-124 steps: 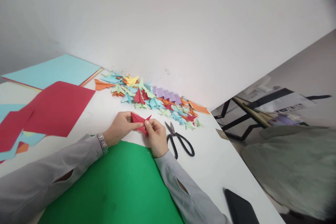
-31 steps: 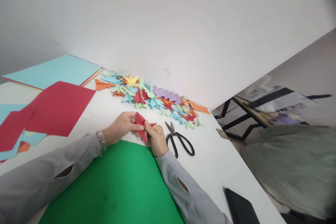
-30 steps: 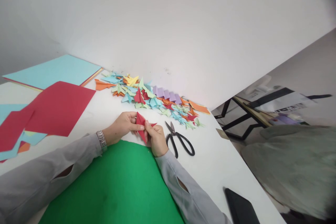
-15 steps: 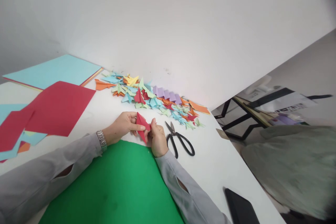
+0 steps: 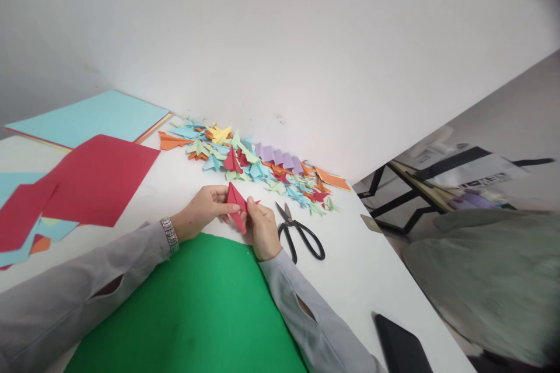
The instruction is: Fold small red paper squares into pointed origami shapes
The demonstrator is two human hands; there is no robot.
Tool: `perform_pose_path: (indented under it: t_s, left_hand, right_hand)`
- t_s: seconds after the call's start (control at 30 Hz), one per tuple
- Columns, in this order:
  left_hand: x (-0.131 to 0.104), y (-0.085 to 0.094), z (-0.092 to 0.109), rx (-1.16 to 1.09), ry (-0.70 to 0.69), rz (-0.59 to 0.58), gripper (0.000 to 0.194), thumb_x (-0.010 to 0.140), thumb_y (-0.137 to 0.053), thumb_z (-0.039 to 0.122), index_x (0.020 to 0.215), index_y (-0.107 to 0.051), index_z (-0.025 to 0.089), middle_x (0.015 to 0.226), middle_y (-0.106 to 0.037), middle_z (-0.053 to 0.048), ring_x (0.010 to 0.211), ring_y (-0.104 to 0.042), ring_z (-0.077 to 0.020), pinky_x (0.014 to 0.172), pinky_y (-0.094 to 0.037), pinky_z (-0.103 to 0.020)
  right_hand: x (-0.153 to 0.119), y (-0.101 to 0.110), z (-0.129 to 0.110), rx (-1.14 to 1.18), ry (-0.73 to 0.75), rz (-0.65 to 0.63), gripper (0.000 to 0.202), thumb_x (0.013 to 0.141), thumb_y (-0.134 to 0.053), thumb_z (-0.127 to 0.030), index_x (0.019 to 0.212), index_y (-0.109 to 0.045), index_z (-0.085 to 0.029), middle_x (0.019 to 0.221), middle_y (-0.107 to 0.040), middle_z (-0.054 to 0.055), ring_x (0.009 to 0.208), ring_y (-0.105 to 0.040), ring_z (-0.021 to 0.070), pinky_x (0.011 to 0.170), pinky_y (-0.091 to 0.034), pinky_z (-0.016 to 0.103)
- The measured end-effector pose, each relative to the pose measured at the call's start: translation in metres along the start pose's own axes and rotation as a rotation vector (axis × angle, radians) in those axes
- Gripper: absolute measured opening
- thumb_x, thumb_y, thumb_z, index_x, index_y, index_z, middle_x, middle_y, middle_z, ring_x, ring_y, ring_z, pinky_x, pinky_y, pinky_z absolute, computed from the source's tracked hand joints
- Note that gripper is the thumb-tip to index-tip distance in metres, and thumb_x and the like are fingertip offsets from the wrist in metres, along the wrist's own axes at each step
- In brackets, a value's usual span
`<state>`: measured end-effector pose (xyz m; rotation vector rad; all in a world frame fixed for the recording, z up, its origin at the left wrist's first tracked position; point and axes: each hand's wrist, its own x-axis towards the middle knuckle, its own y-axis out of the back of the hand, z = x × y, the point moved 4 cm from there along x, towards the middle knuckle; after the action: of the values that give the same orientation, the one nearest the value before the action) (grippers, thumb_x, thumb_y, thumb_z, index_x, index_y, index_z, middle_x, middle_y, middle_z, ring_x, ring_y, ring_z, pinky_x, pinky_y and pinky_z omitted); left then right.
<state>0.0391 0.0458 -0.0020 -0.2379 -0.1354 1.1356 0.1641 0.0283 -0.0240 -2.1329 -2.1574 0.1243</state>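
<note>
A small red folded paper [image 5: 235, 195] with pointed corners is held up between both hands, over the far edge of a green sheet [image 5: 188, 309]. My left hand [image 5: 203, 210] pinches its left side, thumb lying across the front. On the right side, my right hand [image 5: 263, 230] grips it between thumb and curled fingers; a red tip sticks out past that thumb. The fingers behind the paper are partly hidden. Black-handled scissors [image 5: 294, 227] lie with blades apart just right of my right hand.
Along the wall lies a heap of small folded paper pieces [image 5: 258, 170] in several colours. Red sheets [image 5: 102, 180] and a light blue stack [image 5: 91, 119] are at the left. A black flat device [image 5: 400, 344] lies near the table's right edge.
The red paper has risen slightly and tilted in my fingers. My right thumb has shifted a little left onto it, and a red tip now shows beyond it.
</note>
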Motion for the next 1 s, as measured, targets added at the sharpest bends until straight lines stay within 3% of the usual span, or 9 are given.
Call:
perform_pose_path:
  t_s: [0.17,0.5,0.67,0.87,1.0]
  left_hand:
    - [0.0003,-0.0006,-0.0004,-0.074,0.051,-0.002,0.029,0.062,-0.075,0.034,0.074,-0.064,0.011,0.064,-0.066,-0.004,0.053,-0.058,-0.0118,0.051,-0.043,-0.023]
    - [-0.0005,0.0002,-0.0012,0.075,-0.038,-0.019,0.024,0.062,-0.077,0.030,0.071,-0.064,0.011,0.060,-0.067,-0.004,0.052,-0.058,-0.0120,0.050,-0.044,-0.023]
    - [0.0009,0.0010,-0.0009,0.018,0.005,0.040,0.029,0.057,-0.080,0.030,0.070,-0.064,0.010,0.057,-0.066,-0.003,0.047,-0.055,-0.0101,0.048,-0.043,-0.022]
    - [0.0024,0.0031,-0.0043,-0.099,0.005,0.089,0.050,0.051,-0.085,0.025,0.094,-0.061,0.012,0.076,-0.070,-0.004,0.058,-0.063,-0.0135,0.055,-0.048,-0.025]
    - [0.0024,0.0032,-0.0038,-0.111,-0.005,0.081,0.046,0.057,-0.081,0.025,0.095,-0.061,0.010,0.075,-0.070,-0.005,0.058,-0.062,-0.0140,0.061,-0.050,-0.030]
  right_hand:
    - [-0.0015,-0.0006,-0.0050,-0.038,0.023,0.016,0.057,0.073,-0.056,-0.065,0.043,-0.054,-0.017,0.035,-0.045,-0.002,0.036,-0.040,0.0090,0.042,-0.028,0.024]
    - [-0.0025,-0.0029,-0.0076,-0.187,0.068,-0.008,0.055,0.074,-0.058,-0.063,0.042,-0.052,-0.018,0.035,-0.048,-0.002,0.034,-0.038,0.0081,0.040,-0.029,0.024]
    - [-0.0028,-0.0022,-0.0092,-0.239,0.102,0.007,0.057,0.076,-0.056,-0.062,0.041,-0.051,-0.018,0.034,-0.046,-0.002,0.034,-0.037,0.0078,0.043,-0.031,0.024]
    - [-0.0004,-0.0003,-0.0072,-0.106,0.101,0.064,0.054,0.076,-0.054,-0.064,0.048,-0.056,-0.017,0.040,-0.052,-0.001,0.040,-0.044,0.0099,0.046,-0.037,0.025]
    - [0.0008,-0.0010,-0.0052,-0.050,0.069,0.031,0.048,0.075,-0.059,-0.059,0.053,-0.059,-0.017,0.044,-0.054,0.000,0.041,-0.046,0.0101,0.046,-0.038,0.025]
